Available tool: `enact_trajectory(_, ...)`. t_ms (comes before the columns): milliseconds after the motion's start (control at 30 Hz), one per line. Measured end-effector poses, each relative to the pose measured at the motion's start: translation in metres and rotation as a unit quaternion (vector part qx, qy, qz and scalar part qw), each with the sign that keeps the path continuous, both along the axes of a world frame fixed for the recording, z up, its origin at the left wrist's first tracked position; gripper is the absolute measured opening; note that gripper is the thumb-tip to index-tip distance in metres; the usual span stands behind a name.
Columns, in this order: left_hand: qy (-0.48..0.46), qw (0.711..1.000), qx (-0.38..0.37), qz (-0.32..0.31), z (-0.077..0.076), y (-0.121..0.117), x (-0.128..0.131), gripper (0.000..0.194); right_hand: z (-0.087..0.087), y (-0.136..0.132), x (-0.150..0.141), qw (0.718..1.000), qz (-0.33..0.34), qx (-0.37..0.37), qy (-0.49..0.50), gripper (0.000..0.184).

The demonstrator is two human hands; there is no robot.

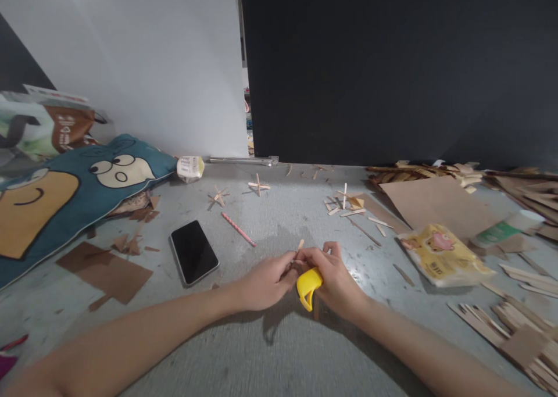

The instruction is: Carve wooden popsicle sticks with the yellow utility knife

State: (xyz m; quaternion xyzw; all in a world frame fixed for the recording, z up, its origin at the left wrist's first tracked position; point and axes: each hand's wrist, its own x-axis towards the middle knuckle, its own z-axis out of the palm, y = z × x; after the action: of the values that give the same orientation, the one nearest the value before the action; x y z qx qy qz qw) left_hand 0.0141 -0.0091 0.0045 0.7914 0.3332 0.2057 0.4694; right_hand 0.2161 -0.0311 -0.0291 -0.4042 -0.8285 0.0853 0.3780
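My left hand is closed in a pinch on a thin wooden craft stick, whose pale rounded tip pokes up between my two hands. Against it, my right hand is closed around a pair of scissors with a yellow handle; its loop points down toward me and the blades are mostly hidden by my fingers. A brown strip shows just below the right hand. Beyond the hands lies a pink striped pencil, and left of them a phone with a dark screen.
Small crossed-stick pieces stand at the back, with stick scraps to their right. A yellow packet, a white-capped bottle and stick piles lie right. Cardboard pieces and a blue cushion are left; a black panel stands behind.
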Motion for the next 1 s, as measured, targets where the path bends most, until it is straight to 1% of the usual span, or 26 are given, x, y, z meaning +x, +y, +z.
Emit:
enact_trajectory(133,0.002,1.0,0.002,-0.006,0.001,0.0,-0.001,0.031,0.0,0.0,0.0,1.0,0.002,-0.002,0.0,0.013)
enact_trajectory(300,0.004,1.0,0.01,-0.004,0.001,0.0,0.0,0.033,-0.001,0.0,0.001,1.0,-0.009,-0.001,-0.022,0.018)
enact_trajectory(433,0.016,1.0,0.018,-0.007,-0.001,0.0,-0.001,0.037,-0.001,0.0,-0.001,1.0,-0.006,0.009,-0.017,0.019)
enact_trajectory(567,0.015,1.0,0.018,-0.009,-0.002,0.0,-0.002,0.037,-0.001,0.0,0.0,0.999,-0.017,0.006,-0.032,0.026)
enact_trajectory(633,0.004,1.0,0.009,-0.008,-0.002,0.0,-0.001,0.036,-0.003,0.001,0.0,0.999,-0.019,0.006,-0.037,0.027)
enact_trajectory(800,-0.043,0.998,-0.047,-0.005,-0.005,0.001,0.002,0.033,-0.003,0.002,0.001,1.0,-0.004,0.008,-0.03,0.021)
enact_trajectory(867,-0.074,0.994,-0.077,0.025,-0.007,0.003,0.004,0.032,-0.002,0.001,-0.001,0.999,0.02,0.014,-0.038,0.021)
enact_trajectory(967,-0.117,0.978,-0.137,0.102,-0.011,0.004,0.004,0.033,0.001,-0.003,-0.003,0.994,0.076,0.053,-0.066,0.02)
enact_trajectory(1000,-0.12,0.975,-0.145,0.117,-0.012,0.004,0.004,0.034,0.002,-0.004,-0.004,0.991,0.089,0.065,-0.07,0.019)
